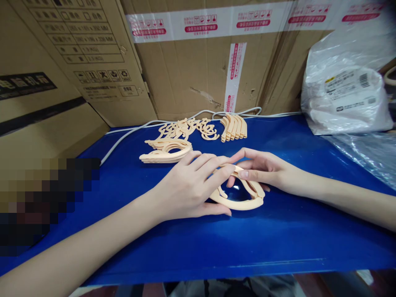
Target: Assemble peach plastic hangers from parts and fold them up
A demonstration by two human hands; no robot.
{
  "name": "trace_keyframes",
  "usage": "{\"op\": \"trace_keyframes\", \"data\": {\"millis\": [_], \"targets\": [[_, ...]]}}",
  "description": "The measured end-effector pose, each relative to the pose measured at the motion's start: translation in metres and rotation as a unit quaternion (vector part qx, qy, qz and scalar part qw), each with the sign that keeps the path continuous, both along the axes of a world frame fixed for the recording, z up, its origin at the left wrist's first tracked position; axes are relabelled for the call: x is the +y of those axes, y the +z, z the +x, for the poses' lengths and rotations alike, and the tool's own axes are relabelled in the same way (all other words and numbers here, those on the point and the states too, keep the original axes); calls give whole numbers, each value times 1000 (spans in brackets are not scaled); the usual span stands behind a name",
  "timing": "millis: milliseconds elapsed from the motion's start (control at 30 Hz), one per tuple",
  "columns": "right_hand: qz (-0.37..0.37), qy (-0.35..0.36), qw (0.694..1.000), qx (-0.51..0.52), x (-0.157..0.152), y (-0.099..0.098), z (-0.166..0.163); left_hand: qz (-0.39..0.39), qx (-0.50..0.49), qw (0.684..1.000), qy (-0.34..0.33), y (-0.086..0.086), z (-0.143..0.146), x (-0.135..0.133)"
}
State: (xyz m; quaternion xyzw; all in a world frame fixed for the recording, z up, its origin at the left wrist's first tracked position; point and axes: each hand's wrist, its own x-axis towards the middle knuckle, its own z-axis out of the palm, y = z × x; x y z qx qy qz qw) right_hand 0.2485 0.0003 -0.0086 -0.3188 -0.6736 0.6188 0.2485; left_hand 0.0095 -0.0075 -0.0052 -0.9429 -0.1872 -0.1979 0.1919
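Head: L hand [193,181], fingers half-curled round L end of cream curved plastic frame [243,205]; R hand [262,167], fingers pinched on its far rim. Frame betw. fingers, over glossy blue counter [293,239]. Just past L fingers: stacked cream curved plastic pcs [162,158]. Farther off: bent cream plastic tubes [234,128], in row.

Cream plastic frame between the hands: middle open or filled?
Open: blue tabletop shows through the cream plastic frame. The left hand covers its left end; cannot tell there.

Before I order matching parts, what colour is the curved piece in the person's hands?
The curved piece is plain pale beige, seen best in the head view.
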Motion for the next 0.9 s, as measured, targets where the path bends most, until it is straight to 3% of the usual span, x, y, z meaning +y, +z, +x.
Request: {"op": "trace_keyframes", "data": {"millis": [267, 533, 900], "targets": [[-18, 8, 1000, -7, 0, 1, 0, -42, -25, 999, 11, -3, 1, -1], [-2, -10, 998, -67, 3, 7, 0, -25, -68, 996, 50, -1, -2, 4], [13, -8, 997, -72, 4, 7, -1, -58, -32, 998, 21, 1, -5, 6]]}}
